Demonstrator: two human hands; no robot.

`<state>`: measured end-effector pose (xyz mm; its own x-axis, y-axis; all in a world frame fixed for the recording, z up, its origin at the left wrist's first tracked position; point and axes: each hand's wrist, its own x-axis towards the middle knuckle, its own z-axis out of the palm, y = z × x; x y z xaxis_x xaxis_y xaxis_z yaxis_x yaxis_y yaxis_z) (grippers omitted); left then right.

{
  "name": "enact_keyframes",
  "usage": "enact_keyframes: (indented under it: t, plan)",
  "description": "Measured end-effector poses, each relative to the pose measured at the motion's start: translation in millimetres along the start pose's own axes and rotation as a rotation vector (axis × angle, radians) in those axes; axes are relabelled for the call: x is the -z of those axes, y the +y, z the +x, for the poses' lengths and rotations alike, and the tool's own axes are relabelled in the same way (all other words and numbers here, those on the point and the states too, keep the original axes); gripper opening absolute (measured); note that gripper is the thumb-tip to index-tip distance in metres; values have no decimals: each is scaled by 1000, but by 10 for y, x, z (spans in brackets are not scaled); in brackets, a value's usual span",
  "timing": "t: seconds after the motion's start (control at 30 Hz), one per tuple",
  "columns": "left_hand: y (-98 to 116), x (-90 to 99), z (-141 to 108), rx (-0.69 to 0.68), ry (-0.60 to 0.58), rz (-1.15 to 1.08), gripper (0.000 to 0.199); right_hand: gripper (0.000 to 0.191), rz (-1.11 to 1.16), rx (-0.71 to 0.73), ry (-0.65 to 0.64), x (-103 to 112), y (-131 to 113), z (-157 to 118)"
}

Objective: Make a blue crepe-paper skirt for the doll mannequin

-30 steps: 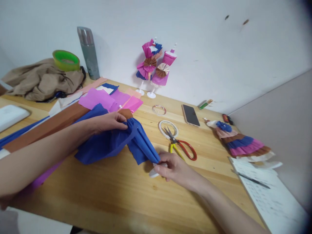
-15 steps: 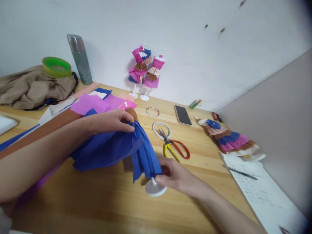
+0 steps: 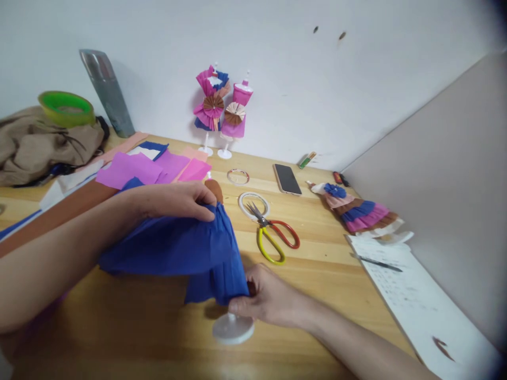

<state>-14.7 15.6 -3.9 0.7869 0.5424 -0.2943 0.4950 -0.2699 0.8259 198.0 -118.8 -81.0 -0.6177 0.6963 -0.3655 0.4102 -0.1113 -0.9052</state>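
Observation:
A small dress-form mannequin with a brown bodice (image 3: pixel 214 191) leans in front of me, wrapped at the waist in gathered blue crepe paper (image 3: pixel 166 245). My left hand (image 3: pixel 186 202) pinches the gathered top edge of that paper against the waist. A long loose part of the blue sheet spreads out to the left, under my left forearm. Low on the mannequin, my right hand (image 3: pixel 269 295) is closed around the stand, just above its round white base (image 3: pixel 233 330) and at the skirt's lower edge. Part of the stand is hidden by the paper and fingers.
Scissors (image 3: pixel 265 224) lie across a white tape roll (image 3: pixel 253 206); behind are another ring (image 3: pixel 238 177) and a phone (image 3: pixel 287 179). Two dressed mannequins (image 3: pixel 214 105) stand by the wall. Rightward lie a layered dress (image 3: pixel 356 211) and written paper (image 3: pixel 412 295). Paper sheets (image 3: pixel 130 168) and a bottle (image 3: pixel 109 95) are leftward.
The whole view has shifted slightly. The white base and my right hand are nearer to me, and the blue skirt's folds hang differently. Both hands keep their hold.

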Motion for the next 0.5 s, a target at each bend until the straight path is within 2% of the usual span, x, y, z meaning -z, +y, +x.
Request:
enact_keyframes:
  t: [0.07,0.13,0.17,0.2,0.3,0.33,0.4,0.5]
  plan:
    - [-144,8,69,17,-124,-99,25,34,22,-105,-48,41,-42,-50]
    - [-291,3,137,43,-220,-223,28,37,-54,-187,-49,168,-60,-104]
    - [-359,-2,166,50,-248,-273,29,42,-163,-185,35,258,-51,-124]
    - [-422,-8,192,55,-266,-315,30,44,-299,-163,195,358,-27,-137]
    - [-568,-8,254,87,-303,-370,30,25,-765,-179,760,650,121,-135]
    - [-599,-1,272,98,-319,-367,30,25,-874,-195,818,723,181,-128]
    - [-634,17,309,94,-368,-333,31,33,-974,-197,806,813,286,-115]
    - [-633,34,358,80,-407,-292,34,36,-952,-200,781,829,364,-114]
